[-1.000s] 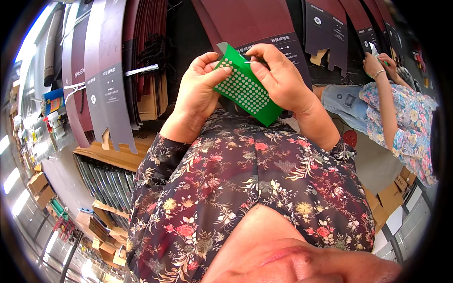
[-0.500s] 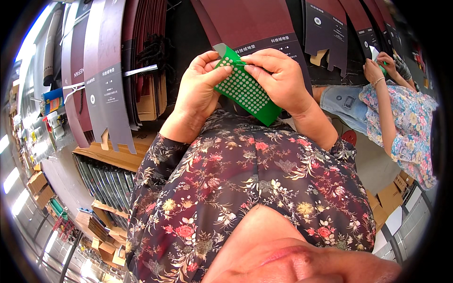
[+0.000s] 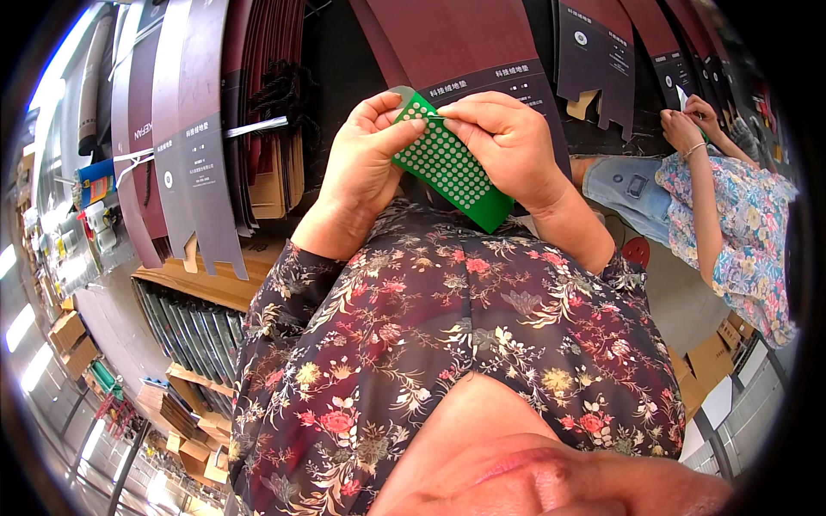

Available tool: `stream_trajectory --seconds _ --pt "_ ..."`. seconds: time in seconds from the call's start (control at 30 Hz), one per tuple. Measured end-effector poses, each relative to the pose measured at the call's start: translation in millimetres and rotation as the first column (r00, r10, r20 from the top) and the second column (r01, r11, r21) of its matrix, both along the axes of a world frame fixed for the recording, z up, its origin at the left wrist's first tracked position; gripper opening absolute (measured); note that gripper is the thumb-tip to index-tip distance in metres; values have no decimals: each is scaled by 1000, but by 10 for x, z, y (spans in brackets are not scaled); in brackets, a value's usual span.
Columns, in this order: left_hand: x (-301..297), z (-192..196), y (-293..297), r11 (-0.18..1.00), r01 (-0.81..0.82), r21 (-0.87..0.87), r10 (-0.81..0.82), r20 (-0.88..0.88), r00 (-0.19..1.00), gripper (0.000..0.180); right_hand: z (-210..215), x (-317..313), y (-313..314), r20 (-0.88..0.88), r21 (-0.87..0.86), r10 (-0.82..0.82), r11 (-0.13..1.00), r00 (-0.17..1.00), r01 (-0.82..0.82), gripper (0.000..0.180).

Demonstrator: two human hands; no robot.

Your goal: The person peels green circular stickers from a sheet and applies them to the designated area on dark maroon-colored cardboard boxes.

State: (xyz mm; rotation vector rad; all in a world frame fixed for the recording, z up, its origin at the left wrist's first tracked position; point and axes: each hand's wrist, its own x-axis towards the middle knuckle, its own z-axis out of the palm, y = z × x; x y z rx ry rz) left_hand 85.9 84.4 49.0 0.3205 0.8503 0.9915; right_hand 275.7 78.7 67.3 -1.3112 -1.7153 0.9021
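Note:
A green sheet (image 3: 451, 168) covered in rows of small pale round dots, like a sticker sheet, is held up in front of my chest. My left hand (image 3: 363, 163) pinches its upper left part between thumb and fingers, and the top corner curls back. At the upper right edge, the thumb and forefinger of my right hand (image 3: 509, 144) are closed on a thin green bit. Whether that bit is a strip of the sheet or a separate piece is too small to tell. Below the hands, the sheet's lower end hangs free, plain green without dots.
Flat maroon-and-grey cardboard sleeves (image 3: 465, 43) lie on the black table beyond my hands. Bundled sleeves (image 3: 194, 129) tied with white straps stand at left, beside a thick maroon stack (image 3: 267, 103). At right, a person in a floral top (image 3: 731, 206) handles a small white-and-green item.
Both hands keep their pinch on the green sheet with barely any shift. The sheet's lower end has dropped very slightly. The other person's hands have moved a little.

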Motion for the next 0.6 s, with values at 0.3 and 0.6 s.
stream_trajectory --seconds 0.3,0.6 --pt "-11 6 -13 1000 -1 4 2 -25 1000 48 -18 27 6 -52 7 17 1000 999 -17 13" --pt "-1056 699 340 840 220 496 231 -694 682 37 -242 959 84 -178 -285 -323 921 930 265 14"
